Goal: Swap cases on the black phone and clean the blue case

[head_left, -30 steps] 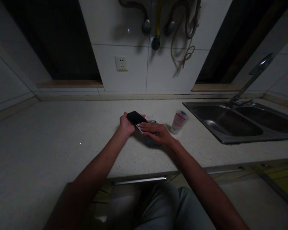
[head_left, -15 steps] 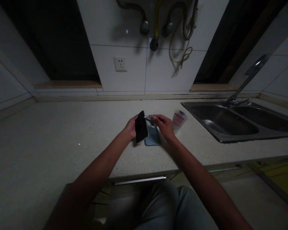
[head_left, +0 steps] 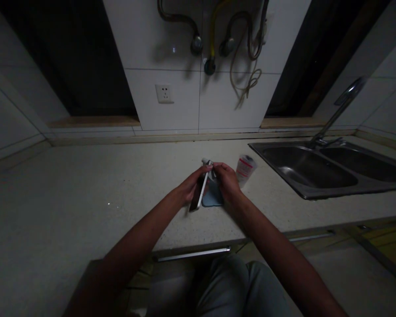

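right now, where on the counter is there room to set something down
The widest patch is the countertop between the left wall and left hand, with small bright specks on it. Another lies behind the hands, before the tiled wall. Crowded: around the phone, blue case, right hand and cup, left of the sink.

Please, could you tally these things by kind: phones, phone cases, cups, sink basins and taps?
Dark-screened rectangular phone with pale edge: 1
Flat blue rectangular phone case: 1
Translucent plastic cup with red print: 1
Grey metal sink basins: 2
Curved silvery metal tap: 1
Total: 6
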`<state>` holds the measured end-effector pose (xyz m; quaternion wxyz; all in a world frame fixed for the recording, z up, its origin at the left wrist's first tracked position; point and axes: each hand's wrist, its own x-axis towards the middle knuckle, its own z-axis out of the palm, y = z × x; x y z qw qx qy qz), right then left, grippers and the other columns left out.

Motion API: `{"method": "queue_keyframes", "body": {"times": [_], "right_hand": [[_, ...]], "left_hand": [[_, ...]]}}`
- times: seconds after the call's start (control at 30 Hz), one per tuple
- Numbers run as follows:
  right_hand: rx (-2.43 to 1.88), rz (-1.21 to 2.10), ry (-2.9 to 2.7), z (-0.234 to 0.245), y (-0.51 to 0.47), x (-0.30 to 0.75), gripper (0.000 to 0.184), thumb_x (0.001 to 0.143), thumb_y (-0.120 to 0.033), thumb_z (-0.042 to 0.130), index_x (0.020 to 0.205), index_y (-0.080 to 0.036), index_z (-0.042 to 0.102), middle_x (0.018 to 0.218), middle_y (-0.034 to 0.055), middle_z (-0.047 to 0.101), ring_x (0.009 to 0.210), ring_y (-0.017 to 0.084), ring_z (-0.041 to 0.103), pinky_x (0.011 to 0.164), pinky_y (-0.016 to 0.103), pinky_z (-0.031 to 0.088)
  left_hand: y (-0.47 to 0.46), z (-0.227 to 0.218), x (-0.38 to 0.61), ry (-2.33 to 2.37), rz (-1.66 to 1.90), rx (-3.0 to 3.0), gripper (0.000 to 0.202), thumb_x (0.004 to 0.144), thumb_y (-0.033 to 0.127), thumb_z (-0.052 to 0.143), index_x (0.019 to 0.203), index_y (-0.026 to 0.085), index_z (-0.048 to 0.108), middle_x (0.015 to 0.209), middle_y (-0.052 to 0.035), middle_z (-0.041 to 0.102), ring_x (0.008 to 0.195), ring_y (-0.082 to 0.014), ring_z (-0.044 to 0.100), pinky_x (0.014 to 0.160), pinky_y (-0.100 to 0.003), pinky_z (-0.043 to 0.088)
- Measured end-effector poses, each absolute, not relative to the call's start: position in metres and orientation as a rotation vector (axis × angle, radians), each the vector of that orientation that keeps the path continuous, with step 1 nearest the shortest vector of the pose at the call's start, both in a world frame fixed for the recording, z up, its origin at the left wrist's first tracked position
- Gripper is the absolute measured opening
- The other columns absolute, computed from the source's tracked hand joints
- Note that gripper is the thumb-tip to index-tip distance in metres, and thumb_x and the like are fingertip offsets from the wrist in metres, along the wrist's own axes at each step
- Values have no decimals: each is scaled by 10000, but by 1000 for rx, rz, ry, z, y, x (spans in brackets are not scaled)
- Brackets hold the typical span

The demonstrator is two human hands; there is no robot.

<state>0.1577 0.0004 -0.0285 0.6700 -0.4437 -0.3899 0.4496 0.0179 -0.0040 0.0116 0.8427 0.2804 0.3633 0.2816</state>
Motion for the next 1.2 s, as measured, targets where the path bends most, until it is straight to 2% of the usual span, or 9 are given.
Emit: {"method": "queue_keyframes", "body": {"times": [0.13,0.23,0.3,0.4,0.53,0.8,0.9,1.03,1.2], "right_hand": [[-1009,953,-1005,-22,-9,151,314,685,-506,729,789,-215,671,807,13,717,707,162,629,646,285,523],[-1028,898,-1178,-20,-15,146,294,747,-499,685,854,-225,678,1019,39,738,801,189,666,682,321,555],[-1025,808,-1287,-21,-17,144,260,785,-470,652,879,-228,671,1150,53,716,918,218,679,783,369,564],[-1042,621,-1396,-22,-17,147,216,846,-416,597,938,-237,675,1186,60,710,1064,240,659,959,431,510],[-1157,407,-1515,-24,-14,154,278,911,-387,520,1078,-243,689,1188,86,713,1114,266,648,1035,501,451],[-1000,313,-1928,-29,-15,152,466,947,-439,497,1377,-270,565,1479,80,498,1409,259,415,1185,524,281],[-863,331,-2062,-28,-16,151,450,951,-448,498,1356,-275,589,1461,77,513,1402,249,424,1185,505,296],[-772,297,-2130,-26,-19,152,372,979,-409,453,1185,-240,712,1310,88,649,1285,223,564,1118,422,412],[-1025,74,-2058,-23,-25,159,446,1011,-398,376,920,-207,768,988,74,779,923,198,740,811,304,560]], "left_hand": [[1,6,18,573,573,477,427,866,599,478,798,190,579,544,-27,533,347,-105,439,293,-196,288],[3,5,19,513,656,476,370,869,517,455,854,189,624,546,-40,570,398,-160,528,356,-255,412],[4,5,20,577,692,467,343,861,447,458,875,168,657,521,-49,586,400,-179,547,381,-277,438],[7,5,19,663,721,429,350,846,402,461,897,138,685,490,-62,596,396,-192,559,378,-279,423],[7,2,19,673,771,420,344,856,373,462,932,132,696,524,-72,633,466,-220,622,427,-295,458],[2,1,29,657,897,374,361,913,370,440,1027,142,696,752,-116,728,755,-275,721,727,-390,563],[5,1,30,605,886,338,435,931,390,373,1113,134,674,850,-144,739,845,-300,723,798,-439,560],[13,-2,24,550,869,301,610,929,516,322,1215,72,627,982,-201,732,947,-346,703,877,-507,532],[17,-5,18,503,886,305,655,925,522,302,1262,51,609,1018,-211,728,980,-348,695,909,-511,514]]}}
